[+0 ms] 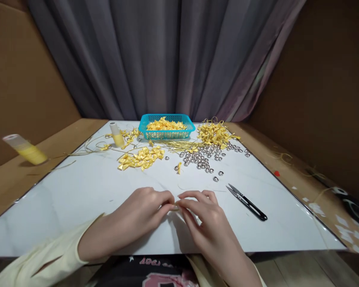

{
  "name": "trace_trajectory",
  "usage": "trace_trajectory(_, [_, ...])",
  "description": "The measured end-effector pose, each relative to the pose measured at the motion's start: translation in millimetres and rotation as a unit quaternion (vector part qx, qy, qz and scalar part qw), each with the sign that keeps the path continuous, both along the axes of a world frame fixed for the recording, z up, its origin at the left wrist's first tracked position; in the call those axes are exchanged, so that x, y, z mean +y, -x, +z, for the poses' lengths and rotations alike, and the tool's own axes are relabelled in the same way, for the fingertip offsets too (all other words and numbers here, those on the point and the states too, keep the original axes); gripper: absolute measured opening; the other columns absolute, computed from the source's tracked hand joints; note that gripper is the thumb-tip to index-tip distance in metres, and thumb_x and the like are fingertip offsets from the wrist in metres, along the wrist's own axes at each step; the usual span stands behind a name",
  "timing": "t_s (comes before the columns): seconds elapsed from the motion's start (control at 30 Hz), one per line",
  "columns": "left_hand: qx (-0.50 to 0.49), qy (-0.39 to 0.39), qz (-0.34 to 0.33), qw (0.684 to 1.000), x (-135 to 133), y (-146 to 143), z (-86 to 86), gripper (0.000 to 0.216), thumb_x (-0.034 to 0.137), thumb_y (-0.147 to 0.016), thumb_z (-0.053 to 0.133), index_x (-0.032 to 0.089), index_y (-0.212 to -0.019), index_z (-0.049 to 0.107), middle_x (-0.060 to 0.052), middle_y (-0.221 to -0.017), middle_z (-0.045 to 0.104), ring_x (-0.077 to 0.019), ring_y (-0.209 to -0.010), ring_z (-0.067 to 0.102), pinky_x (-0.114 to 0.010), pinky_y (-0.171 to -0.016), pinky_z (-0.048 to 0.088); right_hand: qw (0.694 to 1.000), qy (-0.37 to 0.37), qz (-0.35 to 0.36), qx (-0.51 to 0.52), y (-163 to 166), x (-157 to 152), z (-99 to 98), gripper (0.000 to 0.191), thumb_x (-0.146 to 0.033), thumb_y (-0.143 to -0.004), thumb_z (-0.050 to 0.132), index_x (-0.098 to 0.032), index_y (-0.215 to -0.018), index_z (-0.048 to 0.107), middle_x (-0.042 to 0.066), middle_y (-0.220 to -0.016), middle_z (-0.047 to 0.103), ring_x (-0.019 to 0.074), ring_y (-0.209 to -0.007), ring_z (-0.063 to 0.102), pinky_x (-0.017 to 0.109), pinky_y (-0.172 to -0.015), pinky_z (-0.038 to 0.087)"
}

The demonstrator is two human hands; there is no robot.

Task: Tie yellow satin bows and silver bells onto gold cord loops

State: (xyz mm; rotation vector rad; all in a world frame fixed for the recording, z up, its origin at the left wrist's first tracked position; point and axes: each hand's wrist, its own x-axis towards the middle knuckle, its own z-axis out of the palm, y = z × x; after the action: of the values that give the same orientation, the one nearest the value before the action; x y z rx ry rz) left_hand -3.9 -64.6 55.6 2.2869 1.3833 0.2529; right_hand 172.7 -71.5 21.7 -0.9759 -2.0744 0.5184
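Observation:
My left hand (140, 209) and my right hand (206, 217) meet low over the front middle of the table, both closed in a pinch, fingertips almost touching. Between them shows a sliver of thin gold cord (175, 208); the rest of it is hidden by the fingers. Black thread snips (247, 202) lie to the right of my right hand, blades toward the upper left. Beyond the hands, one yellow ribbon bow (179, 168) lies beside a silver ring-like bead. A pile of yellow bows (141, 158) and a scatter of silver beads (199, 157) spread farther back.
A blue basket (167, 136) of yellow bows stands at the back. Right of it sits a heap of corded bows (214, 133), with gold cords (179, 146) in front. Two yellow-and-white tubes (117, 135) stand left. Black-handled scissors (357, 209) lie past the table's right edge.

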Motion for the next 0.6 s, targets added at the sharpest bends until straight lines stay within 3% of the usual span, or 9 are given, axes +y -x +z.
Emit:
trace_trajectory(0.3, [0.089, -0.037, -0.088, 0.991, 8.4, -0.7, 15.0, 0.017, 0.021, -0.087, 0.052, 0.020, -0.086, 0.068, -0.002, -0.070, 0.068, -0.0179, -0.068, 0.062, -0.024, -0.058, 0.034, 0.994, 0.087, 0.042, -0.052, -12.4, 4.0, 5.8, 0.024, -0.001, -0.082, 0.058, -0.022, -0.086, 0.069, 0.001, -0.076, 0.067, 0.0182, -0.075, 0.057, 0.035, -0.075, 0.036])
trace_trajectory(0.6, [0.108, -0.055, -0.093, 0.988, 10.7, 1.6, 19.2, 0.018, 0.023, -0.089, 0.050, 0.023, -0.082, 0.067, -0.001, -0.069, 0.067, -0.0167, -0.067, 0.059, -0.025, -0.057, 0.030, 0.993, 0.096, 0.060, -0.045, -10.3, 5.5, 8.8, 0.015, -0.006, -0.085, 0.059, -0.019, -0.079, 0.067, 0.001, -0.075, 0.066, 0.0167, -0.079, 0.057, 0.034, -0.077, 0.034])
